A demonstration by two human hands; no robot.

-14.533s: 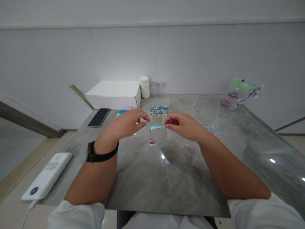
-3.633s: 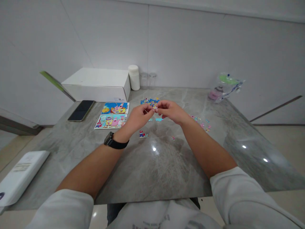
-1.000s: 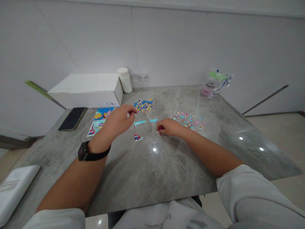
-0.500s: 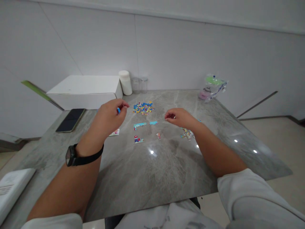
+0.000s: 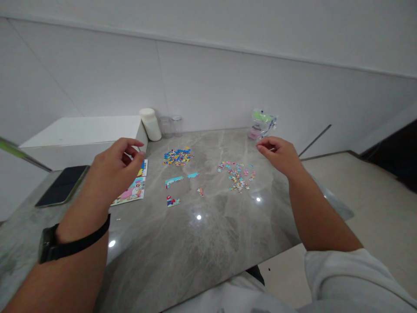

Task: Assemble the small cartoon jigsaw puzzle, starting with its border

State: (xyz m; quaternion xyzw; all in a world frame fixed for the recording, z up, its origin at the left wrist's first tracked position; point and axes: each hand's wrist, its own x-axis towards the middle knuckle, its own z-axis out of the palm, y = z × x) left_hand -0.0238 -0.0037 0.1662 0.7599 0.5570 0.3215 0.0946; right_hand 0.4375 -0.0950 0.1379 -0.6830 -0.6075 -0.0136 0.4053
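My left hand [image 5: 112,171], with a black watch on the wrist, hovers over colourful picture cards [image 5: 135,190]. Its thumb and forefinger pinch a small pale puzzle piece [image 5: 139,149], seen edge-on. On the right, my right hand [image 5: 280,155] is held above the table, fingertips pinched together; whatever they hold is hidden. Between the hands lie a blue-and-yellow pile of puzzle pieces [image 5: 177,156] and a spread of pink and pale pieces [image 5: 239,176]. Joined light-blue pieces [image 5: 174,181], a short blue strip [image 5: 193,175], a red-and-blue corner section [image 5: 172,201] and a single piece [image 5: 200,191] lie nearer me.
A white box [image 5: 87,130], a white bottle [image 5: 150,124] and two clear jars [image 5: 171,126] stand along the wall. A phone [image 5: 62,186] lies at the left. At the back right sits a clear plastic bag [image 5: 262,124] with green and pink contents.
The view has swung to the right. My right hand has moved right and away from the pale pieces, uncovering them. My left hand has shifted left, and more of the cards shows.
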